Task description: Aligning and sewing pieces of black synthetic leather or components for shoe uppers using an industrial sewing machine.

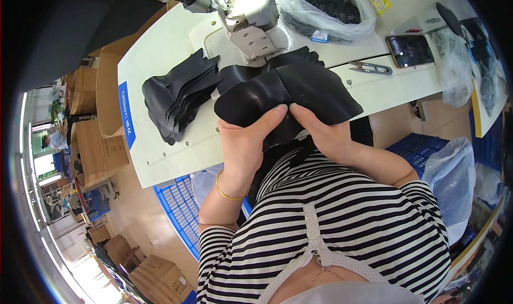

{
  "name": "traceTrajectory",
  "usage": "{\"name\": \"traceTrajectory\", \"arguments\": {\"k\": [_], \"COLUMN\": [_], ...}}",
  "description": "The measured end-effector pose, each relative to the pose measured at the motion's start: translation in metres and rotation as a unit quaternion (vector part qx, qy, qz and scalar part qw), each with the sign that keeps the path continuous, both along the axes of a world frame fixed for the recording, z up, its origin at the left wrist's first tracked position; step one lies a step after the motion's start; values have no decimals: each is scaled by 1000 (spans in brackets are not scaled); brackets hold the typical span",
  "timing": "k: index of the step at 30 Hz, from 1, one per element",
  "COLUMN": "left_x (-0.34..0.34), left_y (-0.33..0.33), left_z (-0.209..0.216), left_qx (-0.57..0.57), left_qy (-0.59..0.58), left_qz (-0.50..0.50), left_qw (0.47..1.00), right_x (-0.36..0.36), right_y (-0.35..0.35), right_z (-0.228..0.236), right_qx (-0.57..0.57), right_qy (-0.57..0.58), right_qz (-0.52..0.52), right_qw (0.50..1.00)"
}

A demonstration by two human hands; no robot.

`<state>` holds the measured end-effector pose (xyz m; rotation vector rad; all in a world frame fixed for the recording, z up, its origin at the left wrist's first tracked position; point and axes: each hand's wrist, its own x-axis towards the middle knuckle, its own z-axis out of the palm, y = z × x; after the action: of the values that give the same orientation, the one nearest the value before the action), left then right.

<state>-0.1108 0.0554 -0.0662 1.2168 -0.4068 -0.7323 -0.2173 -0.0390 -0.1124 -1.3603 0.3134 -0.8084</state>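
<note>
Both my hands grip a black leather-like shoe upper piece (307, 85) with a seam down its middle, held above the table's near edge. My left hand (247, 138) has its thumb pressed on the piece left of the seam, fingers hidden beneath. The thumb of my right hand (325, 133) lies just right of the seam, its fingers also underneath. Behind the held piece, more black pieces lie on the table, partly covered. To the left rests a fanned stack of similar black pieces (179, 95). A sewing machine (251, 26) stands just beyond, its lamp lit.
On the white table (160, 165) lie thread snips (371, 68) and a phone (410, 51). A clear plastic bag (363, 28) of small black pieces sits at the back right. Blue crates (179, 210) stand below on both sides. Cardboard boxes (99, 154) fill the left.
</note>
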Motion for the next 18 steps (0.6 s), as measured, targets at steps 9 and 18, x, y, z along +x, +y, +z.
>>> {"name": "traceTrajectory", "arguments": {"k": [9, 18], "left_x": [13, 44], "left_y": [-3, -16], "left_z": [17, 47], "left_qx": [-30, -28], "left_qy": [-33, 37], "left_qz": [20, -1], "left_qw": [999, 999], "right_x": [3, 33], "right_y": [-18, -38], "right_z": [28, 63], "right_qx": [146, 90], "right_qy": [-15, -37], "right_qz": [-4, -8], "right_qw": [989, 995]}}
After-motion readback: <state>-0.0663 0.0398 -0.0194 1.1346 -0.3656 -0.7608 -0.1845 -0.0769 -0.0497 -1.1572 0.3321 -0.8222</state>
